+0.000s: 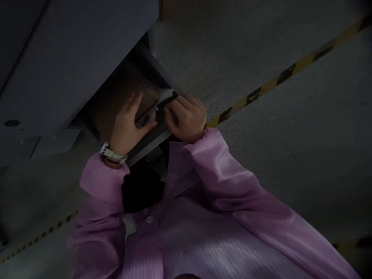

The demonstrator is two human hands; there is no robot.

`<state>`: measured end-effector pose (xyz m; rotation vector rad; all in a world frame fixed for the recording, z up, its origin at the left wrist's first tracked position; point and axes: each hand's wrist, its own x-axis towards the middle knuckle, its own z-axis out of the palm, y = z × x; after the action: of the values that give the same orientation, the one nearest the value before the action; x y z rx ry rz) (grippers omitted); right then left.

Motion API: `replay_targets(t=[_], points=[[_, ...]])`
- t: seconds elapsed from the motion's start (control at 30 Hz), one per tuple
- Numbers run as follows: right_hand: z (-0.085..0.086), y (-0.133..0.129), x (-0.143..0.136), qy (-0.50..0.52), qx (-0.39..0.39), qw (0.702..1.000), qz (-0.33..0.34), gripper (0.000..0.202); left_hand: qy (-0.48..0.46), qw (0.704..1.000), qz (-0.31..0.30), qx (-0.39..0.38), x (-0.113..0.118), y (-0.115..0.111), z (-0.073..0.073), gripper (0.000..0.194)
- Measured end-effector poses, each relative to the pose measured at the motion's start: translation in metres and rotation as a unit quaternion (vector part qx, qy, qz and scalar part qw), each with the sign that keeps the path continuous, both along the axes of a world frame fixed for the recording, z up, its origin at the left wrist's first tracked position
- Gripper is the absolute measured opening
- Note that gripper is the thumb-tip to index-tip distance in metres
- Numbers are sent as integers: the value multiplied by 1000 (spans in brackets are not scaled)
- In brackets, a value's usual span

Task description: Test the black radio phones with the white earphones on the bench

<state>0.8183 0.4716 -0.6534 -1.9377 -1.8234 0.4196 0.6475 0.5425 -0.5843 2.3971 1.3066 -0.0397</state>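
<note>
An open drawer [150, 147] juts out from a grey cabinet [78, 50]. Inside it lies a brown, box-like thing [112, 99], dim and partly covered by the cabinet. Over this brown thing, my left hand [125, 128] is open, thumb and fingers spread. My right hand [188, 118] is at the drawer's right side, its fingers curled in a closed grip. What they hold, if anything, is hidden. Beside those fingers is a small whitish piece [165, 94], too blurred to name. A thin pale line [214, 101] shows just behind the right hand.
Yellow-and-black striped tape [267, 87] runs across the grey floor [314, 135] to the right, and another strip [43, 235] lies at the lower left. A round lock-like fitting [12, 123] is on the cabinet front. The scene is dark.
</note>
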Motion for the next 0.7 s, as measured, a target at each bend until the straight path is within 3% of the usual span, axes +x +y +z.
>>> replay_targets(t=[0.07,0.1,0.17,0.23,0.37,0.43,0.53,0.57,0.6,0.63,0.7], points=[[-7,-4,0,-1,31,999,-17,56,-67,998,-19,0,-18,-5,7,70],[-11,-5,0,1,42,999,-15,57,-73,997,0,30,-29,-9,9,61],[-18,-6,2,3,48,999,1,59,-28,994,63,87,-50,-16,7,48],[-26,-9,4,-11,30,999,31,59,34,993,81,73,-64,-19,-2,50],[-38,-28,-6,-74,-49,992,90,80,74,996,49,-20,-65,-5,-25,76],[-40,-44,-19,-95,-68,987,107,85,55,996,56,-30,-63,1,-29,69],[-44,-62,-36,-125,-46,985,106,67,-71,990,114,48,-73,1,-15,37],[-46,-65,-40,-134,-40,986,96,61,-141,969,163,117,-82,0,-6,36],[-48,-66,-43,-141,-41,986,82,57,-214,927,225,211,-94,1,5,43],[-52,-65,-45,-146,-47,986,70,54,-277,849,307,330,-107,4,18,51],[-58,-62,-47,-151,-60,986,48,52,-324,684,372,537,-137,19,45,71]])
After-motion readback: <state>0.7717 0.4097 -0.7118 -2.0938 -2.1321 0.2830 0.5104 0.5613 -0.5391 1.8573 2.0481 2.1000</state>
